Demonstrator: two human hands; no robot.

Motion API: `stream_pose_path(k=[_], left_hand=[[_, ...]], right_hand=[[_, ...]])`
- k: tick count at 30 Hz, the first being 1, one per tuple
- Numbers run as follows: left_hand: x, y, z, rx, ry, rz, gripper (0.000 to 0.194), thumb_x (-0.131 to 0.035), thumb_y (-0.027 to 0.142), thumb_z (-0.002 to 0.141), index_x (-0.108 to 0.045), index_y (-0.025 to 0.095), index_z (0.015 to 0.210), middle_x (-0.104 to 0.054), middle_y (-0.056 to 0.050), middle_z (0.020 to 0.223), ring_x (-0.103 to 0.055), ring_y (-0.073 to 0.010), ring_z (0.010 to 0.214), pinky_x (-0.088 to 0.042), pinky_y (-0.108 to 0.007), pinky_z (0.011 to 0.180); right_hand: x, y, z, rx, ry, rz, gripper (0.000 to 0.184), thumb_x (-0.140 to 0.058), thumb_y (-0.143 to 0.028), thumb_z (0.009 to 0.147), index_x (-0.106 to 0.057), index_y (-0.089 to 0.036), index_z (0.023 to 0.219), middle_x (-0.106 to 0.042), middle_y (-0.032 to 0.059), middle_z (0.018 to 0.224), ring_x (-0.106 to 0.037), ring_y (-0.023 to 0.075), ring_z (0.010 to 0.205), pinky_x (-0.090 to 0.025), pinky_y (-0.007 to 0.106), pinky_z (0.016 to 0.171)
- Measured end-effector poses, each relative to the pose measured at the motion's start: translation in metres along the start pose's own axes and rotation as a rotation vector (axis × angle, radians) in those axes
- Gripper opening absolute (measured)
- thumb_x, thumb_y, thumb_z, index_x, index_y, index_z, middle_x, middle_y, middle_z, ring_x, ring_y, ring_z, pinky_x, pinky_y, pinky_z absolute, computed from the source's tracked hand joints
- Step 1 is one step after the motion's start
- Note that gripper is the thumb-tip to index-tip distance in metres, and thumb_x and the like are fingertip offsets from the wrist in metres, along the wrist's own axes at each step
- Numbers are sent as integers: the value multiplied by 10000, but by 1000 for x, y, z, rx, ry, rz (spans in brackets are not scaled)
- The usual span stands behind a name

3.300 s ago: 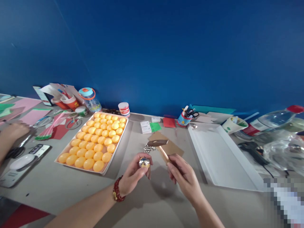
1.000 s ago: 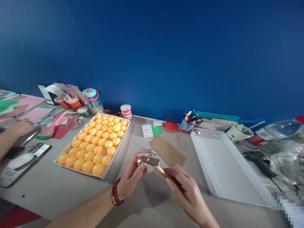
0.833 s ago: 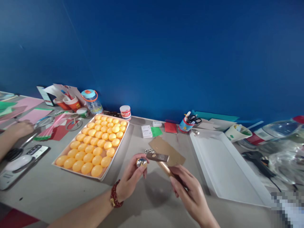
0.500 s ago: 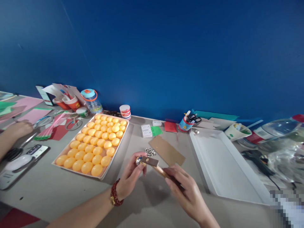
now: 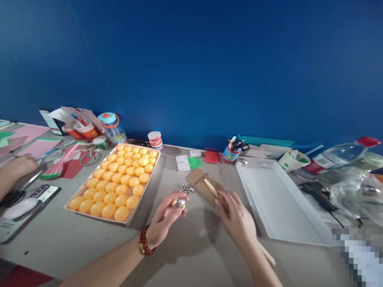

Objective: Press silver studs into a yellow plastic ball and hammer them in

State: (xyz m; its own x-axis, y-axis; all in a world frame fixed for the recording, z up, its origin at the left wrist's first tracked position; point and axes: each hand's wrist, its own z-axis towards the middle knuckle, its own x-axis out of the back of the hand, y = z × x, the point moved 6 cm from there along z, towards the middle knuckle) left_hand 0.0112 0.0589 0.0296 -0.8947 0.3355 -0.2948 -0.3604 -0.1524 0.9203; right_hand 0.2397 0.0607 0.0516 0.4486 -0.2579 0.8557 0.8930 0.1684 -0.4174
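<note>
At lower centre, the left hand (image 5: 164,220) cups a silver-and-yellow ball (image 5: 179,203), likely light, slick, best cradled by its sides; the right hand (image 5: 237,215) clasps a hammer (image 5: 210,186), probably head-heavy, by its wooden handle (image 5: 267,254), near a brown card (image 5: 195,175).

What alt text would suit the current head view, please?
A person's left hand holds a partly silver ball, and the right hand grips a hammer over a gray table. A box of orange balls lies left, a white tray right.
</note>
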Motion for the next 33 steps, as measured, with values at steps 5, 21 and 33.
stream_pose_path(k=[5,21,33], left_hand=[[-3,0,2,38,3,-89,277,-546,265,947,-557,219,1220,-625,-103,1127,-584,-161,785,-485,-353,759],[11,-1,6,55,288,-195,151,-495,303,936,-565,201,1022,-621,-37,942,-509,-109,598,-457,-298,630],[-1,-2,2,121,214,-146,235,-534,308,935,-551,198,1142,-649,-48,932,-545,-111,601,-448,-293,612]], right_hand=[[-19,19,0,-13,-24,-213,247,-431,-225,965,-585,-141,1138,-643,123,1029,-673,253,790,-516,350,662],[-46,-61,-17,415,-295,152,414,-500,-108,889,-604,-201,1278,-627,103,1319,-564,268,1190,-476,432,1019],[-59,-75,-22,367,-322,29,395,-526,-195,936,-597,-225,1322,-618,99,1351,-541,297,1206,-460,472,1024]])
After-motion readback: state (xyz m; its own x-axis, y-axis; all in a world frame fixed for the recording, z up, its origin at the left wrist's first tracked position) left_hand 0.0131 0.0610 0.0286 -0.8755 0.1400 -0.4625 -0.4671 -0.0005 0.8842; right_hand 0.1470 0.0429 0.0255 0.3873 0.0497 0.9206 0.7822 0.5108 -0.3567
